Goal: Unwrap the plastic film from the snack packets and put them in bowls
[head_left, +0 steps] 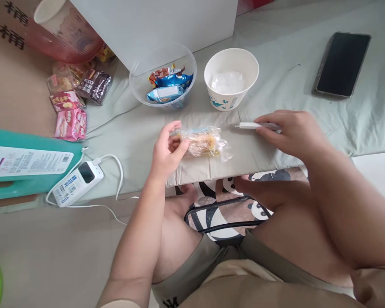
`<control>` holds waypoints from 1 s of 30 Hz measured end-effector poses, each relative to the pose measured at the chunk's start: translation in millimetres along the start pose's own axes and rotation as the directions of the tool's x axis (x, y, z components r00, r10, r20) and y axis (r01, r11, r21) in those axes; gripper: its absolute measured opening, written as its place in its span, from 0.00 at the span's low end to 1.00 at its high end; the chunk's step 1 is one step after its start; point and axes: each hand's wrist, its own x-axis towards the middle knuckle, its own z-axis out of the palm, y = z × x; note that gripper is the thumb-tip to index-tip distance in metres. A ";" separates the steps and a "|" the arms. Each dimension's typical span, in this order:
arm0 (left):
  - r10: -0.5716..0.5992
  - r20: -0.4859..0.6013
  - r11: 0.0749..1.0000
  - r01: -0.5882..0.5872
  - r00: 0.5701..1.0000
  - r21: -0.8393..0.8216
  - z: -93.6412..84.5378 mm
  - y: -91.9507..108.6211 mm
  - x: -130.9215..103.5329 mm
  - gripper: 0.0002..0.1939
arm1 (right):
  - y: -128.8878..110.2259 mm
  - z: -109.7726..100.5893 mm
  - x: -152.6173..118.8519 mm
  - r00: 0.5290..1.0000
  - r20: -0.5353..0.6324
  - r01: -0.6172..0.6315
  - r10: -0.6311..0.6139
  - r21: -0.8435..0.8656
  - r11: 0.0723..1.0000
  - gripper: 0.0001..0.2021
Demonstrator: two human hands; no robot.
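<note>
- The left hand [170, 147] is half open, its forearm angled up and inward; the fingers curl loosely, with the thumb against one end of the clear-wrapped packet [202, 142] (how firmly, I cannot tell).
- That packet lies on the pale cloth [266, 156], extending from the left fingertips toward the right hand [293, 130].
- The right hand comes in from the other side, palm down, wrist bent inward, thumb and fingers closed on a slim white tool [250, 125] (its tip points toward the packet).
- Beyond the left fingertips stands a clear bowl [134, 87] of wrapped snacks [170, 83].
- Beyond the gap between both hands is a white paper bowl [223, 98] (something clear inside).
- Farther out past the right fingers lies a phone [343, 64].
</note>
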 end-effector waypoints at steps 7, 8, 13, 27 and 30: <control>0.227 -0.020 0.935 -0.212 0.974 0.286 -1.8 6.3 -6.3 0.27 | -14.4 16.6 10.4 0.977 -0.212 -0.053 0.023 -0.137 0.989 0.20; 0.226 -0.010 0.927 -0.212 0.974 0.311 0.9 10.7 -6.7 0.23 | -18.5 20.1 9.7 0.969 -0.245 0.006 -0.034 -0.112 0.994 0.21; 0.130 -0.116 0.984 -0.114 0.985 0.135 16.9 23.8 -3.9 0.04 | -50.8 39.5 -1.6 0.849 -0.222 0.502 -0.479 0.058 0.863 0.27; -0.293 -0.498 0.955 0.224 0.816 -0.194 -26.2 -2.0 10.3 0.09 | -4.6 30.8 15.4 0.911 -0.239 0.350 -0.335 0.023 0.937 0.10; -0.205 -0.458 0.979 0.184 0.865 -0.091 -30.6 -7.6 8.3 0.09 | -6.1 26.9 14.3 0.914 -0.338 0.270 -0.225 0.092 0.958 0.11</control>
